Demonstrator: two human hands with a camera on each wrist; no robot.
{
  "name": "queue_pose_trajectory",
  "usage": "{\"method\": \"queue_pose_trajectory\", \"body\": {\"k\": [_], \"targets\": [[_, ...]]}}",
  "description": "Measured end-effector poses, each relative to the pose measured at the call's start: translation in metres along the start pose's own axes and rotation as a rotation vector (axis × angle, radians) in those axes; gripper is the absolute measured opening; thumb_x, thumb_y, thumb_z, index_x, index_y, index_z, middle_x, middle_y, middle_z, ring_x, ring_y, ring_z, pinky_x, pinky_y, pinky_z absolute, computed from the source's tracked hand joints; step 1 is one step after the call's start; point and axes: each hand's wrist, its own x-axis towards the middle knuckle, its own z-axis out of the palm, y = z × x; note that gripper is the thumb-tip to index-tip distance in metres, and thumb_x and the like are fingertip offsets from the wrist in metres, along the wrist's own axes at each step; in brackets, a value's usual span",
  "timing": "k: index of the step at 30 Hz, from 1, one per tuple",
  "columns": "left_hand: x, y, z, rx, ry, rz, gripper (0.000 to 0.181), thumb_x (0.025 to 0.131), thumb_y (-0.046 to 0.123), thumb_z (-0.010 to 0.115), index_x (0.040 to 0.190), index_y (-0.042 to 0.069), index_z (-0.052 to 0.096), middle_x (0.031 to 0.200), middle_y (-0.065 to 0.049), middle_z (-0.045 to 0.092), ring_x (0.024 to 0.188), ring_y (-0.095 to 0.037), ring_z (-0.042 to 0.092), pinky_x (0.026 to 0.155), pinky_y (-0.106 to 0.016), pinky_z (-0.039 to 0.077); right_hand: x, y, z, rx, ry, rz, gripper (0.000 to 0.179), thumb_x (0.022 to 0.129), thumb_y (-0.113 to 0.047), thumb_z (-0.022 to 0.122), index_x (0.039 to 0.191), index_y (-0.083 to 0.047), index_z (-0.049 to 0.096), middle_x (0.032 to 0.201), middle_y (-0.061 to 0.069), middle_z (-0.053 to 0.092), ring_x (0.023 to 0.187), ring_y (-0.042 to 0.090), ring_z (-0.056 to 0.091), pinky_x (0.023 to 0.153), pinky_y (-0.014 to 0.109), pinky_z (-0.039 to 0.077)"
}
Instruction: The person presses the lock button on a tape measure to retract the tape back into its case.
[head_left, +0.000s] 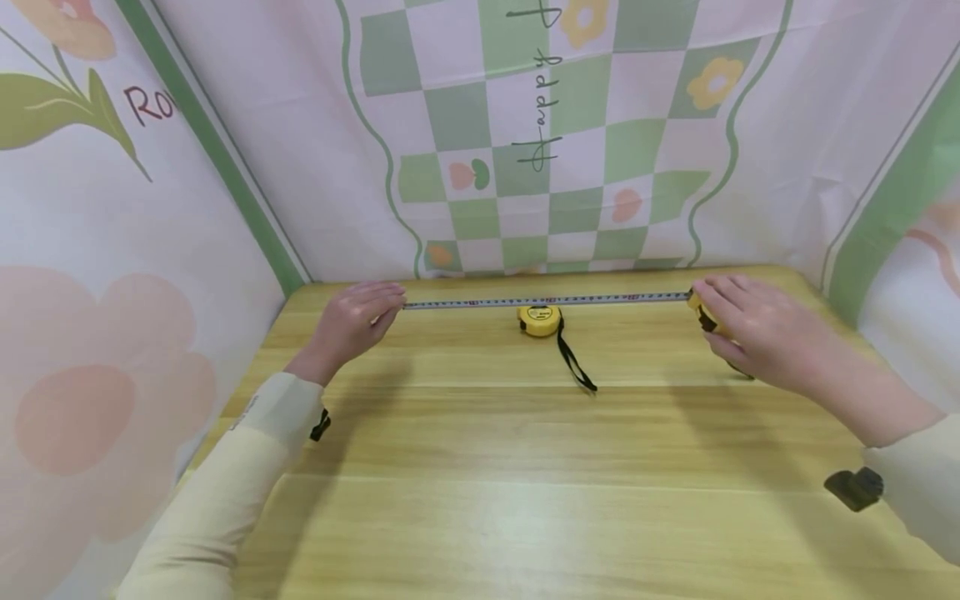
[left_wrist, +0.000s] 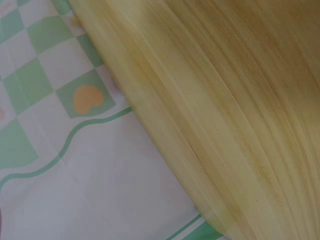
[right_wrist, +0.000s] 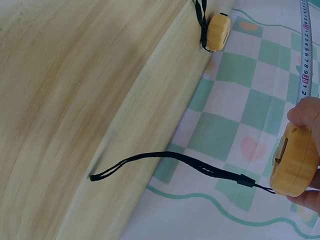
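Observation:
My right hand (head_left: 765,333) grips a yellow tape measure (right_wrist: 296,160), its black wrist strap (right_wrist: 200,167) hanging down toward the table. From its case the blade (head_left: 517,301) stretches left in a nearly straight line. At the blade's far end my left hand (head_left: 356,321) pinches the tip between thumb and fingers. Beneath the middle of the blade a second yellow tape measure (head_left: 539,321) lies on the table, with its black strap (head_left: 573,358) trailing toward the front. In the left wrist view neither the hand nor the blade appears.
The wooden table (head_left: 480,467) ends at the back against a hanging cloth (head_left: 315,167) with a green checkered print. Printed cloth walls (head_left: 97,225) also stand at the left and right sides.

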Motion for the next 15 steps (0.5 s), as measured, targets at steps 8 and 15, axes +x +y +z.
{"method": "queue_pose_trajectory", "body": {"k": [8,15], "targets": [[0.0009,-0.0002,0.0030,-0.001,-0.004,0.010,0.015,0.079,-0.005,0.075,0.093,-0.002,0.074,0.100,-0.016,0.072,0.092,-0.031,0.070,0.089,-0.045,0.056,0.0027,-0.0021,0.0015,0.009,-0.013,0.000,0.073,0.104,-0.048,0.023,0.120,0.018,0.053,0.105,0.034,0.060,0.091,0.050,0.058,0.074,0.063,0.051],[0.0016,-0.0003,0.0044,0.002,-0.005,0.004,0.014,0.080,-0.003,0.074,0.094,-0.002,0.074,0.101,-0.015,0.072,0.093,-0.029,0.070,0.091,-0.042,0.055,0.0031,-0.0032,0.0039,0.008,0.010,-0.011,0.072,0.105,-0.046,0.025,0.119,0.018,0.054,0.105,0.035,0.060,0.092,0.051,0.058,0.075,0.063,0.050]]}}
